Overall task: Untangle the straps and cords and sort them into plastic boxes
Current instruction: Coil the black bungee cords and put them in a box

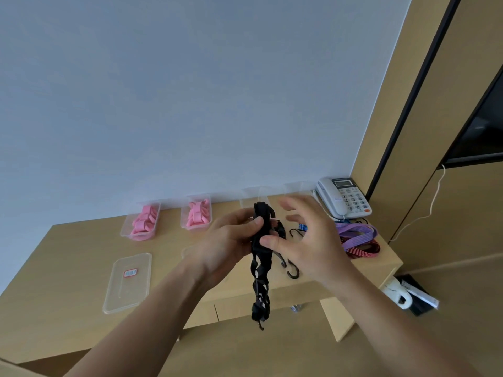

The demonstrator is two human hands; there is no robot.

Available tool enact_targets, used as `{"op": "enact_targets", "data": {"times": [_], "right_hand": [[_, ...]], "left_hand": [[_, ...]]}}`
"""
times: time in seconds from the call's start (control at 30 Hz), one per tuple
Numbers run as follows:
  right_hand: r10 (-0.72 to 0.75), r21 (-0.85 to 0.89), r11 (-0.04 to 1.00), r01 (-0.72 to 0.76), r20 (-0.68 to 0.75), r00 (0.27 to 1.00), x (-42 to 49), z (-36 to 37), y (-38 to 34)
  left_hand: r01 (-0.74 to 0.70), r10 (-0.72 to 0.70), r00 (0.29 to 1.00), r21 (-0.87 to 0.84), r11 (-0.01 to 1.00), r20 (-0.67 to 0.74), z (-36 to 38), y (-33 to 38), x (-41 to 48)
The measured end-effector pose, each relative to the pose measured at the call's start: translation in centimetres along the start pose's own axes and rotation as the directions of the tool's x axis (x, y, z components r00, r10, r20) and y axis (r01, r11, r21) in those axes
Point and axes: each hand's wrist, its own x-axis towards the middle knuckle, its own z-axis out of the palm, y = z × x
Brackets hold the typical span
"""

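Observation:
My left hand [228, 240] grips a black strap [260, 270] near its top, above the wooden table [68, 257]. The strap hangs down in twisted loops with a small hook at its lower end. My right hand [307, 240] is spread beside the strap, its thumb touching it, fingers straight. Two clear plastic boxes [141, 223] [196, 213] by the wall hold pink straps. Two more clear boxes [254, 198] [298, 190] stand further right. Purple, blue and red striped cords [356, 235] lie tangled at the table's right end, with black hooks [294, 272] near them.
A clear box lid [128, 282] with a red label lies on the table at the left. A white desk phone [344, 198] sits in the back right corner. Wooden panelling rises on the right; a white object [398, 292] lies on the floor below the table's right edge.

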Motion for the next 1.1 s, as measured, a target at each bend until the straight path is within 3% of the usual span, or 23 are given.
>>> {"op": "enact_targets", "data": {"times": [0.07, 0.13, 0.27, 0.33, 0.43, 0.5, 0.57, 0.7, 0.87, 1.0, 1.1], "right_hand": [[0.185, 0.099, 0.971, -0.218, 0.265, 0.946, 0.8, -0.7, 0.1], [0.194, 0.21, 0.93, -0.303, 0.419, 0.887, 1.3, -1.1, 0.3], [0.128, 0.278, 0.933, -0.23, 0.342, 0.931, 1.3, -1.2, 0.4], [0.13, 0.313, 0.923, -0.222, 0.287, 0.949, 1.3, -1.1, 0.6], [0.182, 0.456, 0.843, -0.285, 0.257, 0.949, 1.7, -1.3, 0.6], [0.195, 0.509, 0.803, -0.309, 0.265, 0.944, 1.8, -1.5, 0.6], [0.194, 0.469, 0.834, -0.289, 0.242, 0.951, 1.9, -1.7, 0.6], [0.152, 0.407, 0.888, -0.213, 0.177, 0.972, 2.0, -2.1, 1.0], [0.022, 0.094, 0.995, -0.032, 0.112, 0.993, 1.7, -1.7, 0.9], [-0.223, -0.185, 0.957, 0.224, 0.027, 0.974, 0.8, -0.8, 1.0], [-0.338, -0.266, 0.902, 0.34, 0.051, 0.94, 0.2, -0.4, 1.2]], "left_hand": [[0.013, -0.013, 1.0, -0.018, 1.0, -0.001, 0.1, 0.2, -0.1], [0.034, -0.034, 0.999, -0.022, 0.999, 0.002, 0.2, 0.2, -0.3], [0.057, -0.057, 0.998, -0.016, 0.998, 0.015, 0.6, -0.2, -0.4], [0.047, -0.05, 0.998, 0.084, 0.995, 0.037, 0.7, -0.4, -0.5], [0.031, -0.047, 0.997, 0.252, 0.967, 0.059, 0.7, -1.2, -0.7], [0.124, -0.129, 0.992, 0.193, 0.973, 0.014, 0.7, -1.9, -0.6], [0.21, -0.211, 0.978, 0.111, 0.971, -0.005, 0.8, -2.4, -0.6], [0.274, -0.274, 0.962, 0.104, 0.956, -0.021, 0.9, -3.0, -0.7], [0.355, -0.348, 0.933, 0.068, 0.932, -0.096, 1.4, -2.7, -0.7], [0.31, -0.319, 0.941, -0.085, 0.947, -0.116, 2.1, -2.2, -0.5], [0.246, -0.27, 0.949, -0.152, 0.957, -0.165, 2.4, -1.9, 0.0]]}}
